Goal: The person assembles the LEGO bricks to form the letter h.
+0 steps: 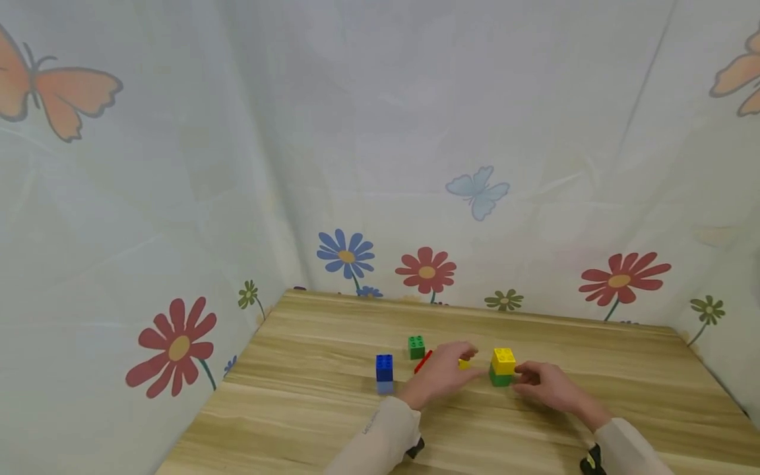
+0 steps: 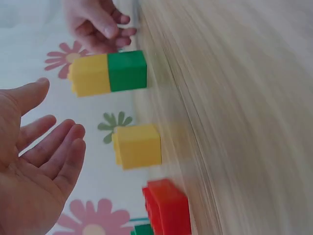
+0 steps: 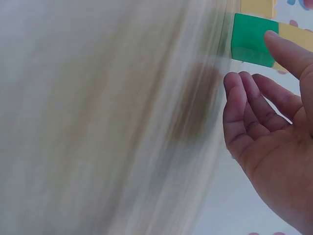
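A yellow block (image 1: 504, 361) sits on top of a green block (image 1: 501, 379), making a small upright stack between the two hands. Just right of that stack is my right hand (image 1: 549, 386), fingers loosely bent and nothing held; in the right wrist view a gap shows between fingertips and the green block (image 3: 253, 40). My left hand (image 1: 446, 371) hovers left of the stack, its fingers relaxed and holding nothing. It partly hides a single yellow block (image 2: 139, 147) and a red block (image 2: 169, 207), which stand apart on the table in the left wrist view.
Left of the left hand, a dark blue block (image 1: 384, 367) sits on a light blue block (image 1: 384, 387). A separate green block (image 1: 416, 346) stands farther back. The wooden table (image 1: 285, 396) meets a flower-printed curtain (image 1: 380, 165) at its back and left edges.
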Motion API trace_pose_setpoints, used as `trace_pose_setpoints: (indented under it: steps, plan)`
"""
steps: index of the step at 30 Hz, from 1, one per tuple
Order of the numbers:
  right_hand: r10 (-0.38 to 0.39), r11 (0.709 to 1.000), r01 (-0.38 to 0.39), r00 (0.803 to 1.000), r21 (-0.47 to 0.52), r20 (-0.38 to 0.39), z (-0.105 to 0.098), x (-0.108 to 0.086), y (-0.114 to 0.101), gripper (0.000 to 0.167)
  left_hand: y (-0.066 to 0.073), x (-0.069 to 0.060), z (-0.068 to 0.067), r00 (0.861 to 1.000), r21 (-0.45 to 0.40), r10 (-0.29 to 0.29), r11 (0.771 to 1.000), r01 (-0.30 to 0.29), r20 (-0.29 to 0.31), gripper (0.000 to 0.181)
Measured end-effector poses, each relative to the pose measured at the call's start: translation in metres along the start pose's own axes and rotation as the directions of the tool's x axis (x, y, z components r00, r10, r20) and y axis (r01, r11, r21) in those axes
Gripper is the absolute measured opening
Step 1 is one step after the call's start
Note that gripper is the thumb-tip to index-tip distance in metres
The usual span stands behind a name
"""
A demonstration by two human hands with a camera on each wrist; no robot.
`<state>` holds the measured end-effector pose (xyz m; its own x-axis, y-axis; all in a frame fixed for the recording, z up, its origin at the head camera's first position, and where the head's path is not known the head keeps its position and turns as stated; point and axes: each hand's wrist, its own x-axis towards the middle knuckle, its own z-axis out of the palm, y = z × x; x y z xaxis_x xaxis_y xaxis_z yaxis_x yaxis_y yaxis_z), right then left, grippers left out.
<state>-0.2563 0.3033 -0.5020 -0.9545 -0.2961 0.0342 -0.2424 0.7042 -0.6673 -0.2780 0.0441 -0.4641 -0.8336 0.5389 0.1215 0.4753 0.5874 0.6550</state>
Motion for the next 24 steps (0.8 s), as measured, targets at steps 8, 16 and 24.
trace_pose_setpoints:
  steps: [8,16,24]
  plan:
    - [-0.060,0.998,0.060,0.998,-0.014,0.035,-0.002,-0.016,-0.016,0.028,-0.015,-0.027,-0.026,0.999,0.052,0.024,0.998,-0.022,-0.045,0.042]
    - [-0.182,0.981,0.186,0.981,-0.059,0.066,0.010,-0.021,-0.033,0.022,-0.031,-0.042,-0.049,0.995,0.144,0.015,0.990,0.000,-0.102,0.041]
    - [-0.259,0.958,0.266,0.963,-0.112,0.072,0.025,-0.011,-0.052,0.020,-0.055,-0.051,-0.065,0.988,0.134,0.010,0.991,0.011,-0.155,0.036]
